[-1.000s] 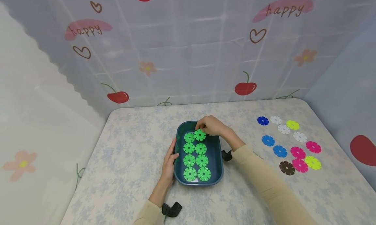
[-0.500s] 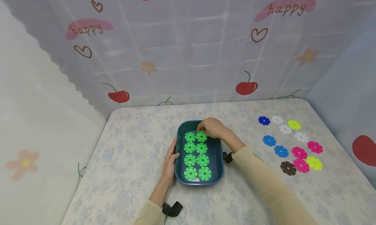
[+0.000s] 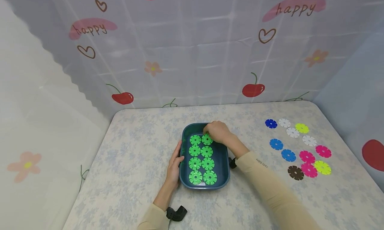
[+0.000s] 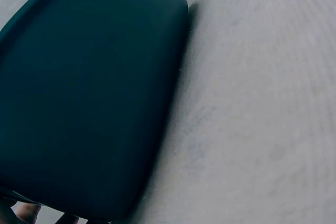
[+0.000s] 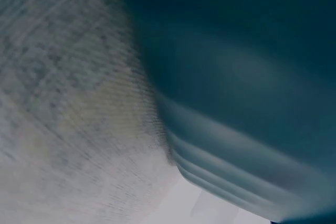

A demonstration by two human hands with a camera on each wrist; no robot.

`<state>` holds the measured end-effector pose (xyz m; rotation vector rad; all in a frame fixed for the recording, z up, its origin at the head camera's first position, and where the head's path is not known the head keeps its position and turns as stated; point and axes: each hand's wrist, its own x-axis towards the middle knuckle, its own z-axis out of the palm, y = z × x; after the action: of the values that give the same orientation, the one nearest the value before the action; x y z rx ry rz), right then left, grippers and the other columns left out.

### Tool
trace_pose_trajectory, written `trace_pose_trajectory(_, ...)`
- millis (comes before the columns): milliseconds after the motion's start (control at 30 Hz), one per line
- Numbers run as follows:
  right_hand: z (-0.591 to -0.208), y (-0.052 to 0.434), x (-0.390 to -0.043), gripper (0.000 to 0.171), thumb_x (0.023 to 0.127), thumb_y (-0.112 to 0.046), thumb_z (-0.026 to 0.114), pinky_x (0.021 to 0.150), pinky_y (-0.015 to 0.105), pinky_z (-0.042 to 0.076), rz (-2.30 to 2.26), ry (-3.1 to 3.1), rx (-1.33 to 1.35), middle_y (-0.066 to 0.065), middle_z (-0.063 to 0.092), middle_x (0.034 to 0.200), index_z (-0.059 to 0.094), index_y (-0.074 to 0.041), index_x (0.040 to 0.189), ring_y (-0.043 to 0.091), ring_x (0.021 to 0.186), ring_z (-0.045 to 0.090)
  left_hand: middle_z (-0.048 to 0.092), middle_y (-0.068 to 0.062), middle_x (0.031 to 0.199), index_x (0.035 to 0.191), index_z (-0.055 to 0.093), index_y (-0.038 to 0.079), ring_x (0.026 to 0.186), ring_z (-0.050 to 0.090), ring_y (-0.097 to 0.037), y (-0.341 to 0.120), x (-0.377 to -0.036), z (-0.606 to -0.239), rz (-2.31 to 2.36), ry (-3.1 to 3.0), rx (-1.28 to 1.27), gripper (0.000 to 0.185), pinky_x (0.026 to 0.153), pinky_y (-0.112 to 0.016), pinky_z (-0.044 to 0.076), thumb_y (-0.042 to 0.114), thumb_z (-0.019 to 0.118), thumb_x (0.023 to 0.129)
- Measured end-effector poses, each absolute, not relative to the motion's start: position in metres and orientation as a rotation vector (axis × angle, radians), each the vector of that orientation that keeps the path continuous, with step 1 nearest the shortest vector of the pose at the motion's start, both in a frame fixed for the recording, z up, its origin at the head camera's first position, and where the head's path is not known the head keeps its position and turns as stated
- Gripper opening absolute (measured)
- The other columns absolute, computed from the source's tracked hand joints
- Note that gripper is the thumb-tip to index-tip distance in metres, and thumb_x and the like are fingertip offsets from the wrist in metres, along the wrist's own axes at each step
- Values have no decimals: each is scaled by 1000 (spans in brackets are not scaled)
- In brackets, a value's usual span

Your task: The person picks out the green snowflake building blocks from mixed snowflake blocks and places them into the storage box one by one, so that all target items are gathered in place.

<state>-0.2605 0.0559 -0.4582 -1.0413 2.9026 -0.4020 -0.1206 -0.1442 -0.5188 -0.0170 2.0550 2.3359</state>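
Note:
A dark teal tray (image 3: pixel 221 170) stands on the table, holding several green interlocking discs (image 3: pixel 195 177) laid in two columns. My left hand (image 3: pixel 173 168) lies along the tray's left wall, fingers stretched out and thumb at the rim. In the left wrist view the tray wall (image 4: pixel 89 93) fills much of the picture, with fingertips at the bottom left. My right hand (image 3: pixel 219 131) reaches over the far right rim, its bent fingers at the edge of the farthest right-hand green disc (image 3: pixel 206 139) and partly covering it. The right wrist view shows only the tray's outer wall (image 5: pixel 236 108) and tablecloth.
To the right lie loose discs: dark blue (image 3: pixel 271 123), white (image 3: pixel 284 123), yellow (image 3: pixel 302 128), light blue (image 3: pixel 288 155), pink (image 3: pixel 309 170) and brown (image 3: pixel 295 173). A patterned curtain (image 3: pixel 195 56) hangs behind the table (image 3: pixel 141 150).
The far right-hand disc, earlier tilted and overlapping its left neighbour, now lies flatter beside it, under my right fingers. The left hand keeps its place on the tray. The head view shifts slightly.

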Motion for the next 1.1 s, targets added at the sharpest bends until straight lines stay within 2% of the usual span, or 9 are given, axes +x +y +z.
trace_pose_trajectory(200, -464, 54, -258, 25, 95, -5, 55, 58, 29, 50, -346, 2970, -1047, 6, 76, 93, 80, -13, 96, 19, 69, 65, 17, 5, 164, 156, 26, 26, 153, 7, -19, -144, -120, -519, 2329, 2061, -27, 62, 122, -48, 6, 9, 36, 97)
trace_pose_trajectory(400, -464, 52, -255, 25, 92, -1, 58, 51, 24, 33, -323, 3001, -1067, 2, 69, 73, 76, -13, 80, 12, 53, 42, 17, 4, 164, 156, 26, 24, 152, 7, -19, -145, -119, -519, 2334, 2063, -25, 62, 122, -48, 7, 8, 36, 97)
trace_pose_trajectory(533, -465, 51, -254, 28, 91, 2, 57, 51, 24, 24, -277, 3015, -1060, -3, 48, 56, 71, -12, 71, 12, 53, 26, 17, 4, 164, 156, 27, 25, 153, 7, -19, -145, -118, -519, 2336, 2060, -28, 62, 122, -48, 7, 8, 36, 97)
trace_pose_trajectory(667, -465, 51, -253, 34, 91, 2, 56, 51, 24, 19, -236, 3029, -1066, -4, 23, 53, 61, -13, 61, 12, 54, 16, 16, 4, 164, 156, 26, 25, 153, 7, -19, -144, -118, -518, 2329, 2067, -24, 62, 122, -49, 7, 8, 35, 97)
trace_pose_trajectory(800, -466, 52, -253, 40, 91, 4, 57, 51, 25, 17, -213, 3050, -1087, -5, 15, 53, 49, -16, 57, 12, 54, 13, 16, 4, 164, 156, 26, 24, 153, 7, -19, -144, -120, -518, 2326, 2068, -15, 62, 122, -48, 6, 8, 35, 97)
trace_pose_trajectory(900, -466, 51, -254, 38, 90, 5, 56, 52, 26, 18, -205, 3048, -1085, -4, 19, 52, 52, -15, 58, 12, 54, 15, 16, 3, 164, 157, 25, 23, 153, 7, -20, -144, -121, -518, 2329, 2065, -10, 62, 122, -48, 6, 8, 35, 97)
trace_pose_trajectory(967, -466, 52, -253, 33, 90, 5, 56, 52, 25, 22, -226, 3033, -1073, -2, 33, 52, 61, -13, 63, 12, 53, 21, 16, 4, 164, 157, 25, 24, 153, 6, -19, -144, -121, -518, 2331, 2061, -11, 62, 122, -48, 6, 8, 35, 97)
trace_pose_trajectory(1033, -464, 53, -253, 26, 90, 4, 56, 52, 24, 33, -285, 3010, -1072, 2, 55, 60, 72, -10, 75, 12, 54, 39, 16, 4, 164, 157, 25, 24, 153, 6, -19, -144, -121, -518, 2329, 2057, -14, 62, 122, -48, 6, 8, 35, 97)
trace_pose_trajectory(1100, -461, 57, -252, 22, 91, 4, 58, 59, 26, 47, -410, 2966, -1066, 8, 71, 81, 77, -6, 93, 16, 65, 59, 15, 4, 164, 157, 25, 25, 153, 6, -19, -144, -121, -519, 2324, 2057, -26, 62, 122, -48, 6, 8, 35, 97)
